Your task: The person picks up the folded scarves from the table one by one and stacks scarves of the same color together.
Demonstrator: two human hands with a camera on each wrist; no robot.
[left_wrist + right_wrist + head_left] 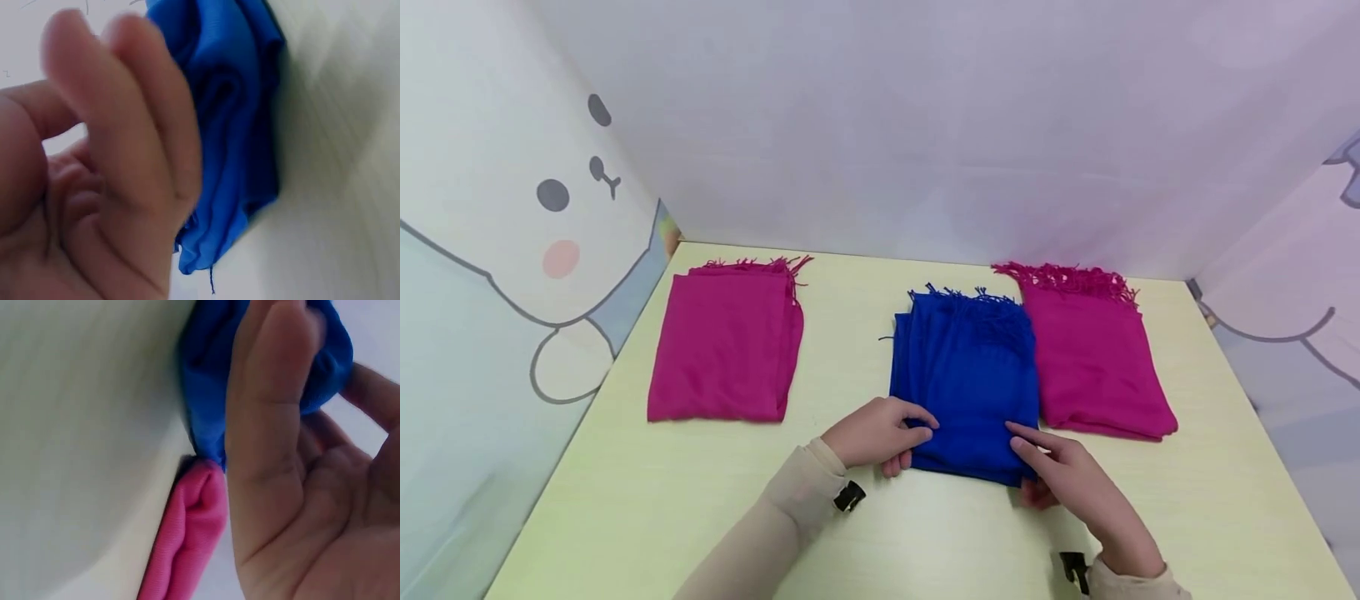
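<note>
The right hand [300,481] filled the frame's right side, palm toward the camera, its fingers [269,381] lying against the folded edge of a blue cloth [203,375]. Just below, a pink cloth [187,544] apparently touched the blue one, both on the pale table [81,444].

Blue fringed scarf [964,379], folded into a flat rectangle several layers thick, lies on the pale yellow-green surface [850,333] right of centre, fringe at the far edge, folded edge nearest the person. Left hand [876,433] pinches its near left corner, thumb on top, fingers [156,125] curled against the stacked layers. Right hand [1075,483] holds the near right corner, fingers [275,394] over the fold, thumb underneath. A loose thread hangs from the near corner in the left wrist view. Its right edge touches a magenta scarf [1093,358] just beside it
</note>
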